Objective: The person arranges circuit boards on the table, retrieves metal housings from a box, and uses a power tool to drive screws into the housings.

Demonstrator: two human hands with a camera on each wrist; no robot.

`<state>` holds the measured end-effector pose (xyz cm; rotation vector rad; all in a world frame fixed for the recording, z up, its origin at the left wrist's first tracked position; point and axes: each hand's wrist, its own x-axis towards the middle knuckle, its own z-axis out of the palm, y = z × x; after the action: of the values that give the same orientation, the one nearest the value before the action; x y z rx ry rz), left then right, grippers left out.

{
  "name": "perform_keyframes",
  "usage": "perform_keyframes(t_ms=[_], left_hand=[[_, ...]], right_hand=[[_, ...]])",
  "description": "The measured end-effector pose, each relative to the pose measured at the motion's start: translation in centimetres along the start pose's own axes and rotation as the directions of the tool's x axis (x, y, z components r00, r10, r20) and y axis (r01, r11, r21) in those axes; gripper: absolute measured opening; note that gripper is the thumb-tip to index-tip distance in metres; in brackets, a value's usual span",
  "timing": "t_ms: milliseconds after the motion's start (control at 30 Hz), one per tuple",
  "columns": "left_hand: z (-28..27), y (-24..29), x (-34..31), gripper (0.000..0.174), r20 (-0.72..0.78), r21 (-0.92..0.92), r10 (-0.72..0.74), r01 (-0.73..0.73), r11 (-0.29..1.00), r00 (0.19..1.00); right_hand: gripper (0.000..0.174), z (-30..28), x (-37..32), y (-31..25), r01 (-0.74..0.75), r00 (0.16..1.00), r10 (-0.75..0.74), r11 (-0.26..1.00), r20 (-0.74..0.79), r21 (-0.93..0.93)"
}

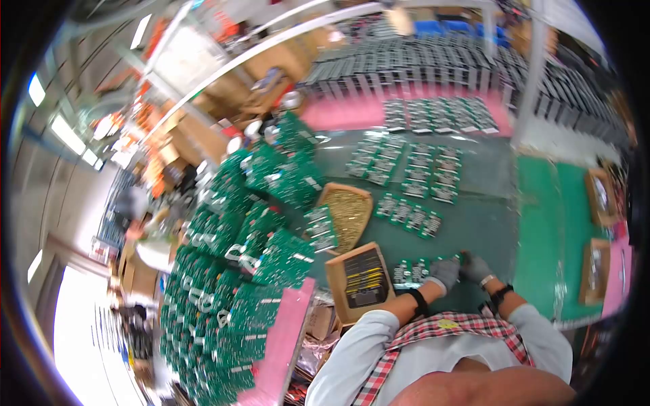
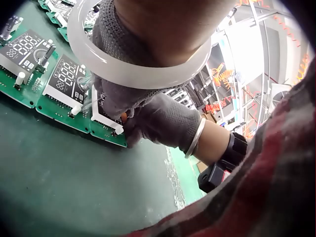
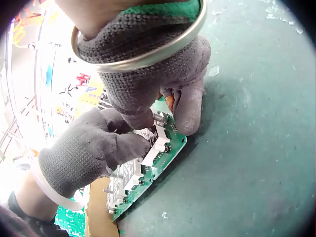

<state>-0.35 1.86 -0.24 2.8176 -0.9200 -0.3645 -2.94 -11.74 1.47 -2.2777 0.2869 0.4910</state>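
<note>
A strip of joined green circuit boards (image 2: 54, 111) lies on the bench, with dark digit displays in white frames. Both hands wear grey knit gloves and meet at its end board. My left hand (image 3: 89, 153) grips that board, its fingers over the white-framed display (image 3: 155, 145). Curled round the outer end, my right hand (image 3: 153, 84) pinches the board beside a small metal shaft (image 3: 159, 119). The gloves hide part of the end board. In the head view, the left hand (image 1: 445, 272) and right hand (image 1: 477, 268) are close together near the apron.
Left of the hands stands a cardboard box (image 1: 332, 271) holding dark display pieces. Behind it is a tray of small brass-coloured parts (image 1: 349, 213). More board strips (image 1: 408, 215) lie farther back. Stacked green boards (image 1: 230, 216) fill the left side. Two small boxes (image 1: 594, 271) stand at right.
</note>
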Motion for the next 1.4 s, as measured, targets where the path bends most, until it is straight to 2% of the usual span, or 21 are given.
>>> perform_keyframes(t_ms=[33,133,233,300,367,500,567,600,633,733,800,833,900,1000,1100,1167,1200,1267,1300,1367,1400], left_hand=[[1.1,0.0,0.4,0.015,-0.016,0.005,0.016,-0.016,1.0,1.0],[1.4,1.0,-0.3,0.012,0.007,0.075,0.024,-0.025,0.997,1.0],[-1.1,1.8,-0.5,0.012,0.058,0.069,0.01,-0.014,0.998,0.998],[-2.0,1.5,-0.4,0.013,0.004,0.052,0.015,-0.015,0.999,1.0],[-1.1,1.8,0.5,0.013,-0.07,0.08,-0.011,0.017,0.997,0.997],[-1.5,1.5,1.1,0.014,-0.043,0.051,-0.05,0.052,0.997,0.998],[-2.4,1.8,1.0,0.014,-0.009,0.009,0.002,-0.002,1.0,1.0],[-0.6,1.8,1.7,0.014,0.063,0.005,-0.011,0.01,1.0,0.998],[-0.2,2.5,2.1,0.014,0.052,0.051,-0.037,0.034,0.998,0.998],[-1.2,2.5,0.6,0.013,0.062,0.128,-0.124,0.115,0.985,0.99],[-4.6,2.7,-1.0,0.015,0.097,0.086,-0.131,0.123,0.989,0.987],[-4.2,2.6,-0.9,0.015,0.102,0.042,-0.135,0.131,0.99,0.986],[-2.9,1.8,-0.6,0.017,0.114,-0.038,-0.149,0.155,0.987,0.982],[-1.4,1.2,-1.0,0.019,0.055,-0.059,-0.077,0.08,0.995,0.995],[-3.9,1.1,-3.4,0.018,-0.084,-0.263,0.021,-0.042,0.964,0.996],[-4.9,1.2,-4.4,0.018,-0.011,-0.301,0.003,-0.006,0.954,1.0],[-5.6,0.9,-4.3,0.017,0.009,-0.308,-0.017,0.019,0.951,1.0],[-6.9,-0.1,-4.6,0.017,0.028,-0.467,-0.149,0.144,0.872,0.989],[-7.6,-0.9,-5.0,0.018,0.051,-0.54,-0.223,0.214,0.814,0.974],[-10.5,-2.6,-5.6,0.017,0.097,-0.738,-0.294,0.267,0.62,0.951],[-11.5,-3.5,-6.0,0.018,0.127,-0.814,-0.325,0.286,0.506,0.937]], right_hand=[[0.061,-0.2,-0.3,0.1,0.038,0.999,-0.038,0.999,-0.016,-0.03],[0.057,-0.5,-0.7,0.5,-0.051,0.999,0.051,0.999,-0.001,-0.019],[0.054,0.0,-0.7,0.3,-0.062,0.998,0.062,0.998,0.015,0.009],[0.052,-0.6,-0.6,-0.7,-0.074,0.997,0.074,0.997,0.023,-0.017],[0.048,0.7,0.4,1.5,0.017,1.0,-0.017,1.0,-0.024,0.015],[0.049,2.1,1.1,2.7,0.158,0.984,-0.157,0.987,-0.082,0.003],[0.052,1.7,1.2,3.7,0.146,0.983,-0.149,0.989,-0.106,-0.028],[0.054,2.3,1.7,4.4,0.114,0.988,-0.117,0.993,-0.102,-0.037],[0.055,2.5,2.3,4.7,0.089,0.991,-0.093,0.995,-0.095,-0.041],[0.06,2.9,2.3,5.0,0.19,0.976,-0.193,0.981,-0.103,-0.035],[0.06,0.9,0.8,2.0,0.024,0.999,-0.026,0.999,0.033,0.045],[0.061,-0.3,0.2,0.7,-0.067,0.993,0.06,0.995,0.099,0.075],[0.062,-0.4,0.7,1.1,-0.064,0.993,0.051,0.99,0.103,0.126],[0.064,1.2,2.6,3.4,-0.03,0.997,0.014,0.981,0.082,0.194],[0.066,0.3,1.3,2.5,-0.009,0.996,-0.011,0.975,0.088,0.222],[0.063,0.6,1.2,2.8,0.054,0.998,-0.057,0.992,0.023,0.115],[0.062,0.1,0.9,2.3,0.012,0.999,-0.017,0.993,0.038,0.115],[0.061,-0.3,0.6,0.8,-0.044,0.995,0.033,0.993,0.098,0.114],[0.061,-0.3,1.0,0.7,0.013,0.998,-0.017,0.998,0.057,0.064],[0.06,0.0,1.1,1.1,0.102,0.995,-0.102,0.994,-0.008,-0.041],[0.06,-0.5,0.6,0.1,0.041,0.998,-0.041,0.999,0.042,0.003]])
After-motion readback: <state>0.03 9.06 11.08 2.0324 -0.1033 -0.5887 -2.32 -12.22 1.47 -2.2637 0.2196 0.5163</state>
